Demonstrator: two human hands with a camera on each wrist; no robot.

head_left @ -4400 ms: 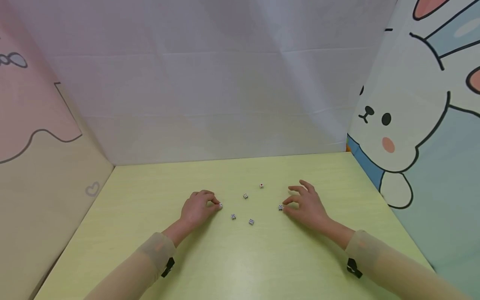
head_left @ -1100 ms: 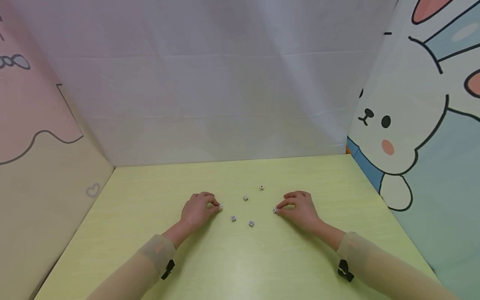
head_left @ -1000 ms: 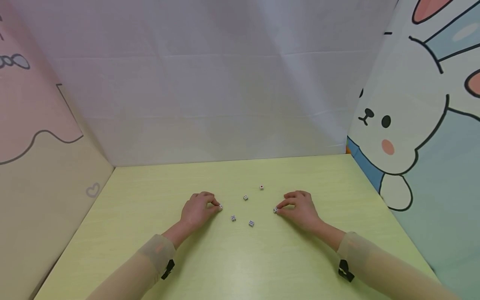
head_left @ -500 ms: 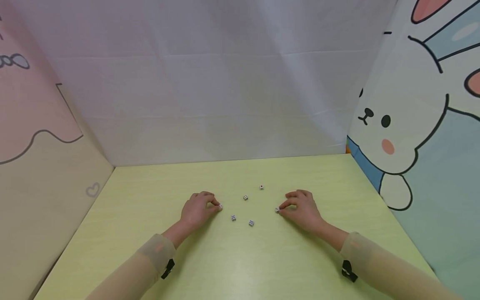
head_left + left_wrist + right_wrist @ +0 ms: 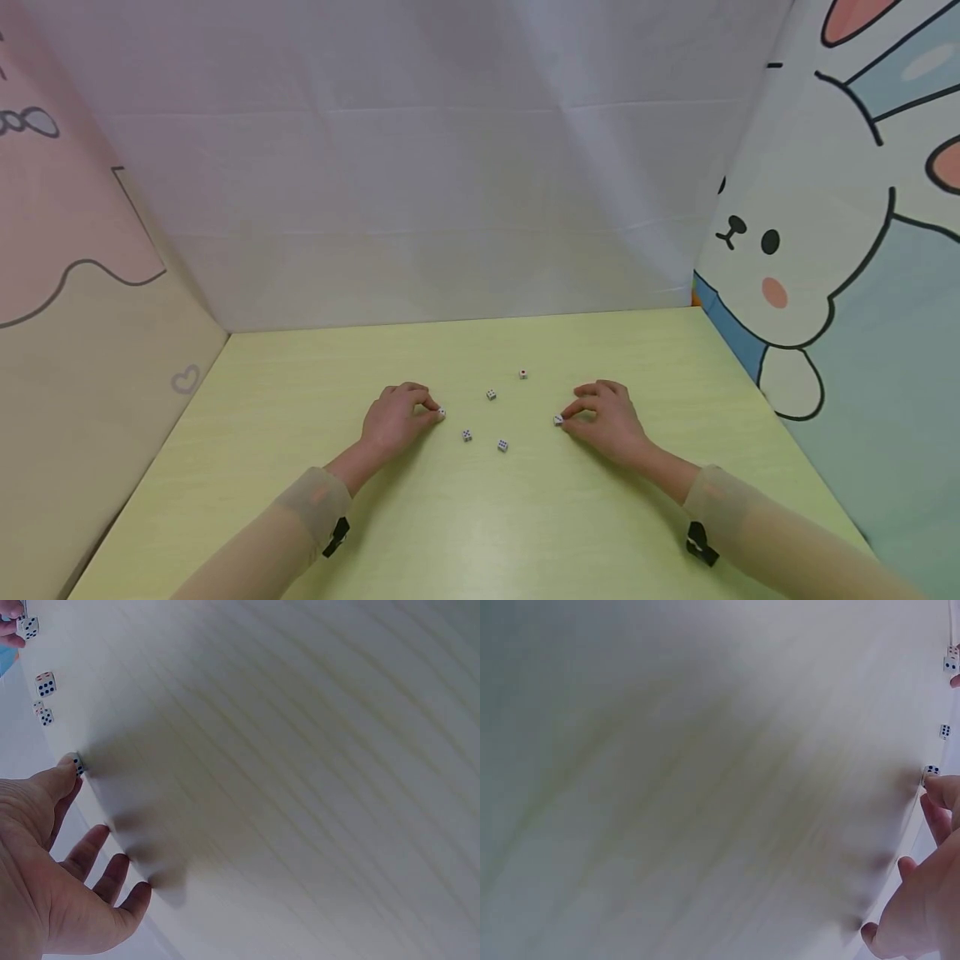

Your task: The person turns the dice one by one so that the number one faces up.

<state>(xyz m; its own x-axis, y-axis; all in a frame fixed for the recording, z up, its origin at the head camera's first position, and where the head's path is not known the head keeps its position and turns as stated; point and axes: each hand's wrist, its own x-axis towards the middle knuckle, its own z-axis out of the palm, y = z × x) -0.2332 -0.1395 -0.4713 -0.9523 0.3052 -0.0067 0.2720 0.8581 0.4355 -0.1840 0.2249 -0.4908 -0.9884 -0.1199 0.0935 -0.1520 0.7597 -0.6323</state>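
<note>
My left hand [image 5: 393, 419] pinches a small white die [image 5: 442, 413] between thumb and index finger, low at the tabletop. In the left wrist view that die [image 5: 79, 765] shows dark pips beside the thumb tip, and the other fingers reach down to the table. Across from it, my right hand [image 5: 606, 423] pinches another white die [image 5: 558, 420] with thumb and index finger. The right wrist view shows this die [image 5: 931, 771] partly covered by the fingertip. Between the hands lie several loose dice: a rear one with a red pip [image 5: 522, 374], a middle one [image 5: 491, 394], and two nearer ones, left [image 5: 467, 435] and right [image 5: 502, 446].
The pale yellow wooden table [image 5: 480, 533] extends around both hands. A whitish curtain [image 5: 450, 208] hangs behind its back edge. Printed panels flank it, the right one with a rabbit [image 5: 810, 275], the left one pink and cream [image 5: 90, 375].
Over the whole span my right hand brought its die leftward, then over the last second slid it slightly back to the right. That die's facing has turned. My left hand and the loose dice stay put.
</note>
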